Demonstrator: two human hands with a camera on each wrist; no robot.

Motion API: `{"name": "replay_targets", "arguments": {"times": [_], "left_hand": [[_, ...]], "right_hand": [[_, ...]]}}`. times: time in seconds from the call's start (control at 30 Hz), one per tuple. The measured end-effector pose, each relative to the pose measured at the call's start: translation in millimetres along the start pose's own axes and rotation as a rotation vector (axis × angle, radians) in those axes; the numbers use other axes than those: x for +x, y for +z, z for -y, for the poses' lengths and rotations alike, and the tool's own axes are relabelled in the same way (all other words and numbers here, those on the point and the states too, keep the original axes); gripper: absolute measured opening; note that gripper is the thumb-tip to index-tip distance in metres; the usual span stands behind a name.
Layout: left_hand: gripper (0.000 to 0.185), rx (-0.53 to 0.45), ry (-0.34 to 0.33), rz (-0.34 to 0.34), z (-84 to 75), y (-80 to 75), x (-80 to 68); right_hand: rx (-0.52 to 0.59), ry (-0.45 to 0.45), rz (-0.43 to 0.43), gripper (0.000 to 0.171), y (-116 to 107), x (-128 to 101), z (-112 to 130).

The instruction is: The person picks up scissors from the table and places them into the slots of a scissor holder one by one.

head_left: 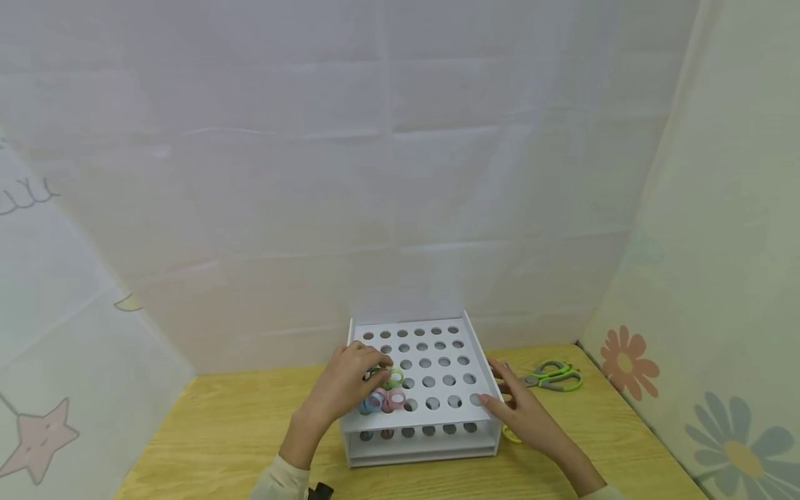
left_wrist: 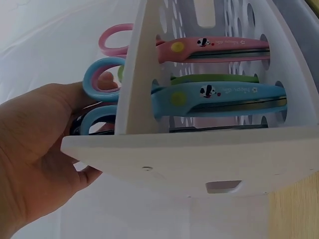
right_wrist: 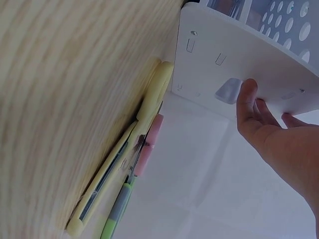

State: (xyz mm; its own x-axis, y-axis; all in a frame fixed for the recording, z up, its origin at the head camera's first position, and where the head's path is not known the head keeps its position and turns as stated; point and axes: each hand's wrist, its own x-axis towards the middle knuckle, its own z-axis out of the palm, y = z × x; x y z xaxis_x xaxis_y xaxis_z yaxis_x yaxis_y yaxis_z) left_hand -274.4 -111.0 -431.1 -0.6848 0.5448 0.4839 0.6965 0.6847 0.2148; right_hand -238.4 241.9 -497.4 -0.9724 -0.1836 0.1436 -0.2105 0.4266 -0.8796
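Scissors [head_left: 392, 378] with green handles sit in a hole near the left side of a white rack [head_left: 456, 417], and the left hand [head_left: 350, 385] is on them. Its fingers curl over the handle loops from above. Whether they pinch the loops or only rest on them is hard to tell from the head view; in the left wrist view the fingers [left_wrist: 105, 79] lie against the loops of the blue scissors [left_wrist: 219, 97], thumb below. Just in front of the green pair stand a pink pair [head_left: 396, 399] and a blue pair [head_left: 370, 403], loops up and blades down through the top plate, so each can be lifted straight out by its handles. The left wrist view shows those blades passing on through a second plate, which seems to keep them upright.

The right hand [head_left: 521, 410] lies flat against the rack's right edge, fingers straight and holding nothing; it looks placed to steady the rack while the other hand works. In the right wrist view its fingertips [right_wrist: 247, 94] touch the white side wall.

Beyond that hand, a green and grey pair [head_left: 555, 376] lies flat on the wooden table [head_left: 219, 430], and a yellow pair [right_wrist: 149, 107] lies beside the rack's right wall. Pale cloth sheets hang behind and to both sides.
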Motion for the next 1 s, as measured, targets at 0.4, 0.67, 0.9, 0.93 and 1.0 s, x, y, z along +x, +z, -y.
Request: {"name": "replay_targets", "arguments": {"times": [0.4,0.67,0.9,0.93,1.0], "left_hand": [[0.02,-0.141,-0.005,-0.226,16.6,-12.8,-7.3],[0.042,-0.468,-0.377,-0.295,54.3,8.3,-14.7],[0.063,-0.699,-0.606,-0.204,76.5,34.6,-22.9],[0.063,-0.733,-0.614,-0.194,76.9,37.8,-23.1],[0.061,-0.792,-0.626,-0.188,76.2,43.6,-23.1]], "right_hand": [[0.01,0.004,0.13,0.07,-16,-6,4],[-0.038,-0.144,0.162,0.049,-50,-14,4],[-0.05,-0.134,0.208,0.045,-65,-17,2],[-0.061,-0.133,0.205,0.044,-67,-17,1],[-0.075,-0.127,0.188,0.042,-68,-19,-4]]}}
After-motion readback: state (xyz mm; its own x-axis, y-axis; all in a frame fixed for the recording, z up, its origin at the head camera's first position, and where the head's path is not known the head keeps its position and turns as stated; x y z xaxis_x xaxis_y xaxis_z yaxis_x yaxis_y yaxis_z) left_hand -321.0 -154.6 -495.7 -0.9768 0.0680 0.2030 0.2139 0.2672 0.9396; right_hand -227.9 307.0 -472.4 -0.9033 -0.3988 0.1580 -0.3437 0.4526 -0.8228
